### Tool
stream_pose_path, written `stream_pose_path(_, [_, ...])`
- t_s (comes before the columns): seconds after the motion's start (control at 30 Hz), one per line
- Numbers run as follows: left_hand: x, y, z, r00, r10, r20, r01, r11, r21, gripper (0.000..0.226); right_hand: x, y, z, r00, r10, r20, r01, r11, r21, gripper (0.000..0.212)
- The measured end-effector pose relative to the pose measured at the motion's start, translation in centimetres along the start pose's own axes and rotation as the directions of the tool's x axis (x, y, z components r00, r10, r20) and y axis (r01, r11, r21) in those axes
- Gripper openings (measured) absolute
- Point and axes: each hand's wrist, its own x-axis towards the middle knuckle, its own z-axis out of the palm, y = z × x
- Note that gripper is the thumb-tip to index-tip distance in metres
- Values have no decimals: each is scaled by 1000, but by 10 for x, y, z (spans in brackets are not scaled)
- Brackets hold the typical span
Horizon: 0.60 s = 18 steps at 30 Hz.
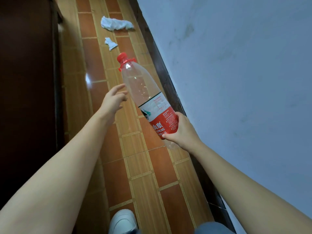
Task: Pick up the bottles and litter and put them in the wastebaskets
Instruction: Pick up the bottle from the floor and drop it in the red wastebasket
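While right hand (pixel 183 132) grips bottle (pixel 148 98) | empty, capped | left hand (pixel 113 102) free

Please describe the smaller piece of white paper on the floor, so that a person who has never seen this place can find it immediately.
Follow the tiled floor along the dark baseboard. Beyond the bottle in the right hand lie two white scraps. It is the nearer, smaller paper scrap, just before the larger crumpled tissue.
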Motion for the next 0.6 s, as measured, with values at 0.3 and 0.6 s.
stream_pose_path(0.3, [-109,142,-21,999,34,-7,-34,982,-184,40,-85,-92,-108,999,-42,7,42,998,-42,90])
stream_pose_path(0.6, [-237,281,-29,992,83,-100,-96,986,-137,66,-176,-189,-232,994,-108,14,109,983,-150,94])
